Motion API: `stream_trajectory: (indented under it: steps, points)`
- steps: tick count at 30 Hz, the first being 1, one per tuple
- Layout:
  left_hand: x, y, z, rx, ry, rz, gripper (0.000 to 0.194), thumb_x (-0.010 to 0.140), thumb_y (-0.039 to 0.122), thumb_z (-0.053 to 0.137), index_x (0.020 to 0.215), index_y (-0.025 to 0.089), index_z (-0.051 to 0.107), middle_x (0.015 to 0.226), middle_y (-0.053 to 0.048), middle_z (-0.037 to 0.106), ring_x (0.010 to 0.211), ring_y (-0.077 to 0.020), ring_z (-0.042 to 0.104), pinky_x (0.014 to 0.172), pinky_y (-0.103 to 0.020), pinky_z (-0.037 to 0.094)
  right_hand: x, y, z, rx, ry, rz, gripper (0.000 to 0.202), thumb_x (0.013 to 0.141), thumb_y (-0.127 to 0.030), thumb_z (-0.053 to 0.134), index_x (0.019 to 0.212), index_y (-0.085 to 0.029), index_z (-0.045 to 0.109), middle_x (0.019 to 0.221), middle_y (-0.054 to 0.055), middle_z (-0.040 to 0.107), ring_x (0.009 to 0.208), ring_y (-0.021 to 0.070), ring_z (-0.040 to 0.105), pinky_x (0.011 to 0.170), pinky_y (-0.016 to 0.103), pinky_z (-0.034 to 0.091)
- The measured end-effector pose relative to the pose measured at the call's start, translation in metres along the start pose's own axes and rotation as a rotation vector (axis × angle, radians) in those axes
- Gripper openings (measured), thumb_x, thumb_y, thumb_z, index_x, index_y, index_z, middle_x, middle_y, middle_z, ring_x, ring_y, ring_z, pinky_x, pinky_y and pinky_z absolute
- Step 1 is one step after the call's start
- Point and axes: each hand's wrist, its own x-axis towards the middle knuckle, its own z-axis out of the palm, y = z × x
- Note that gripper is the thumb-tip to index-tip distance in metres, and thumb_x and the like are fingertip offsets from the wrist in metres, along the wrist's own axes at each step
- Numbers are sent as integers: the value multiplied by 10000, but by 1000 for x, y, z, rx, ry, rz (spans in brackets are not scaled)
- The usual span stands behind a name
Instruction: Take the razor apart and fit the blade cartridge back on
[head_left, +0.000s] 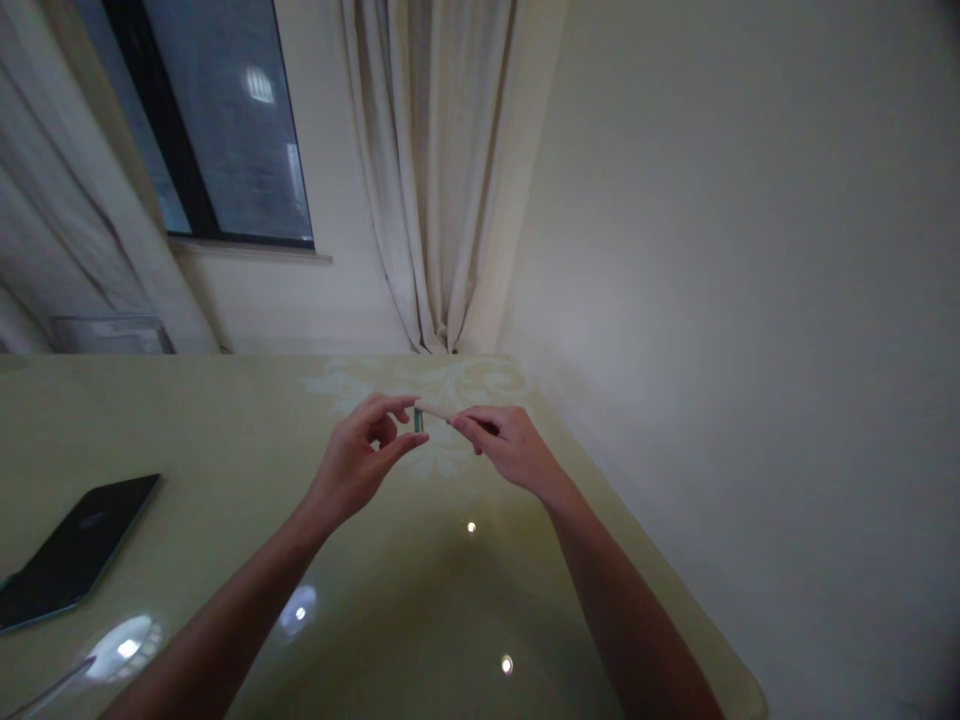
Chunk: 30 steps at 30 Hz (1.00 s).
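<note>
In the head view, my left hand [364, 445] pinches a small, thin green piece [418, 419] upright between thumb and index finger. My right hand [506, 440] grips a short pale stick [435, 410] by its right end, thumb against the fingers. The stick slants up to the left, and its far end meets the top of the green piece by my left index fingertip. Both things are too small to tell their exact kind. Both hands are above the far part of the glossy table [390, 600].
A dark flat tablet-like device [79, 550] lies on the table at the left. A thin cable or stick [56, 685] shows at the lower left. Beige curtains [435, 180] and a window [225, 110] are behind the table, and a plain wall [750, 300] runs along its right edge.
</note>
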Motion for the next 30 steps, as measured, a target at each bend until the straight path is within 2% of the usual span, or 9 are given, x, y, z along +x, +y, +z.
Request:
stream_trajectory:
  steps: [3,7,12,17,21,26,30]
  points:
    - [0,-1,0,-8,-6,-14,346,841,326,853,1174,247,797,847,20,657,589,-91,530,550,-219,470,0,1,-1,-4,27,6,443,1067,-509,601,832,-173,771,634,-16,605,597,131,518,599,268,335]
    - [0,2,-1,-3,-1,-8,358,851,312,851,1200,253,794,827,27,636,602,-94,535,571,-224,477,-1,2,-2,52,-61,-32,477,1070,-527,592,789,-173,745,654,-6,621,625,137,551,616,261,366]
    - [0,4,-3,-10,12,-16,334,847,304,851,1173,249,800,873,18,661,588,-83,529,564,-223,470,-1,3,-4,7,17,0,463,1063,-511,601,785,-170,746,622,-12,593,595,132,511,600,269,342]
    - [0,4,-2,-13,15,1,358,846,293,860,1196,249,798,898,16,665,597,-78,526,575,-216,473,-2,0,-3,92,-89,-41,474,1067,-498,602,750,-167,723,638,-9,609,615,129,542,615,258,364]
    - [0,4,-1,0,17,2,355,847,293,861,1194,250,802,886,23,651,598,-77,526,573,-210,468,-2,0,-4,47,-18,-25,498,1063,-494,605,700,-164,684,622,-10,585,604,126,520,602,260,343]
    - [0,4,-2,10,33,33,346,861,288,852,1200,255,795,898,26,652,609,-79,526,587,-213,470,-2,0,-5,96,-83,-23,485,1054,-527,616,758,-162,737,630,-10,602,603,126,525,592,258,346]
    - [0,3,-2,18,29,42,344,861,274,853,1199,249,796,902,25,653,609,-77,531,583,-209,470,-1,2,-6,79,-33,-18,500,1052,-543,610,771,-156,756,627,-5,597,607,129,526,591,259,350]
